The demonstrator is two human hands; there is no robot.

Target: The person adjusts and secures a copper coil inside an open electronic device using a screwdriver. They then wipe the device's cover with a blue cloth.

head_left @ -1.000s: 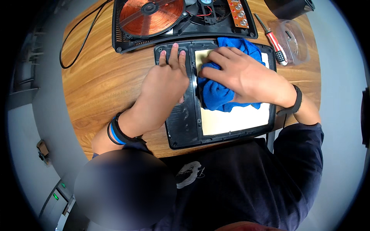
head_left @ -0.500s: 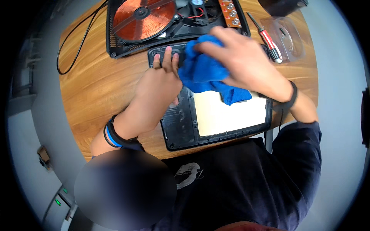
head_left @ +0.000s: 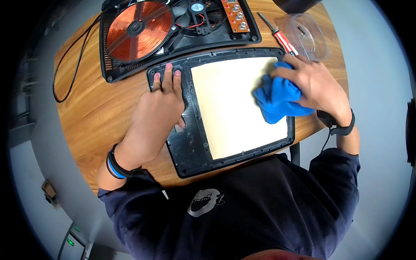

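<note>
A black plastic cover panel (head_left: pixel 186 145) with a pale cream sheet (head_left: pixel 236 108) set in its frame lies on the wooden table in front of me. My left hand (head_left: pixel 161 102) rests on the panel's left part, fingers stretched out and pressing on its surface. Bunched in my right hand (head_left: pixel 314 82) is a blue cloth (head_left: pixel 277 97), at the right edge of the cream sheet. The fingers curl over the cloth, and part of it hangs below them over the sheet.
Beyond the panel sits an opened induction cooker base (head_left: pixel 180 47) with a copper coil (head_left: pixel 138 29), a fan and an orange circuit board (head_left: pixel 236 16). A red-and-white screwdriver (head_left: pixel 282 41) and a clear plastic tray (head_left: pixel 313 37) of small parts lie far right. A black cable (head_left: pixel 78 65) loops at left.
My right hand has moved the cloth from the panel's far part to its right side, uncovering the cream sheet. My left hand stays on the panel; the whole view has shifted slightly.
</note>
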